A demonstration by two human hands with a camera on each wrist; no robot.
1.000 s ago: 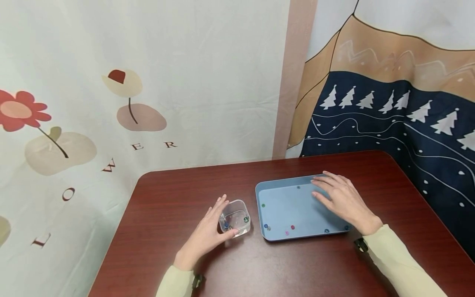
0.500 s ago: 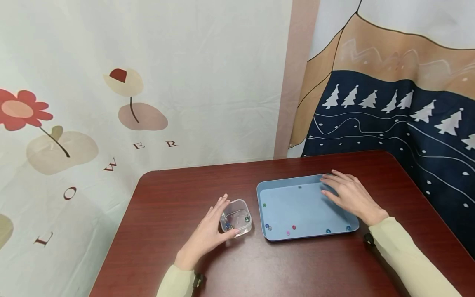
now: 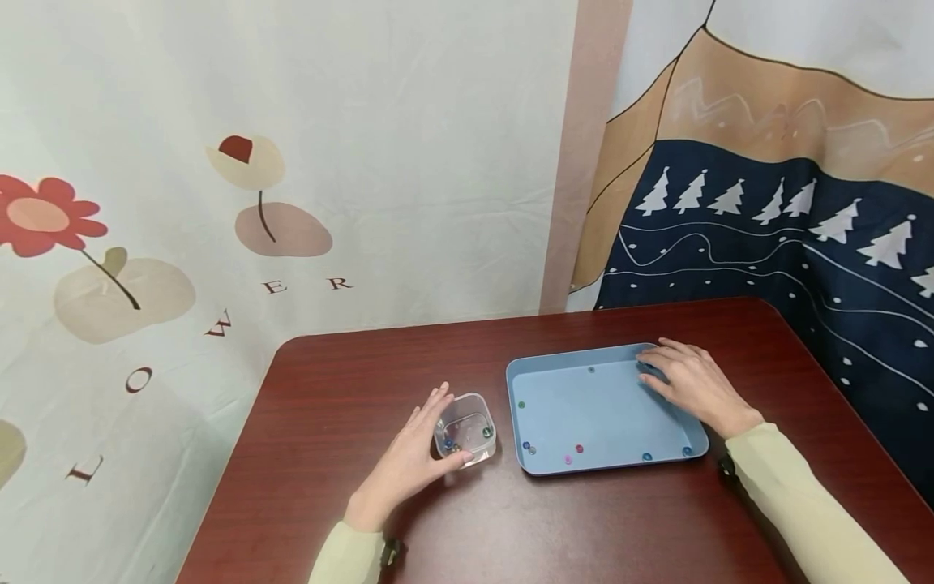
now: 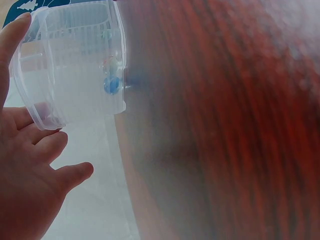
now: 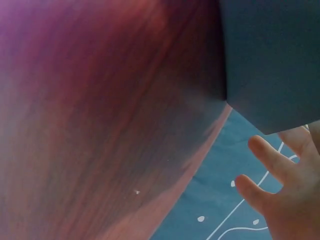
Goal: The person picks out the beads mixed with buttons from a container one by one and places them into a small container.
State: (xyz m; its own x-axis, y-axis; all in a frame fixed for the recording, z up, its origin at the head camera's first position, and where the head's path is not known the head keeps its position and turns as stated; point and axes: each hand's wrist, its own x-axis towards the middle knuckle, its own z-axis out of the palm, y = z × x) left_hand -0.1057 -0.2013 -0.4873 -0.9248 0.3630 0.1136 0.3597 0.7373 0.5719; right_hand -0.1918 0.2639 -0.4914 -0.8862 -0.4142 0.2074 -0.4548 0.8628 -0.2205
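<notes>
My left hand (image 3: 409, 458) holds a clear plastic container (image 3: 477, 414) by its rim, thumb on the near side and fingers on the far side. Several small beads lie in it, among them a blue bead (image 4: 111, 84) and a green bead (image 3: 487, 431). Over the right end of the blue tray (image 3: 584, 405) is my right hand (image 3: 693, 385), its fingers loosely spread near the far right corner and nothing visible in its grasp. In the right wrist view, the tray wall (image 5: 275, 65) hides part of that hand. Several coloured beads are scattered in the tray, including a red bead (image 3: 580, 448).
Both vessels stand on a dark red wooden table (image 3: 350, 389), the container just left of the tray. Behind the table hangs a pale printed curtain (image 3: 438, 162), with a navy tree-patterned cloth (image 3: 730, 251) at the right.
My right hand has shifted right across the tray, uncovering a blue bead in the near right corner. The left hand and the container keep their place.
</notes>
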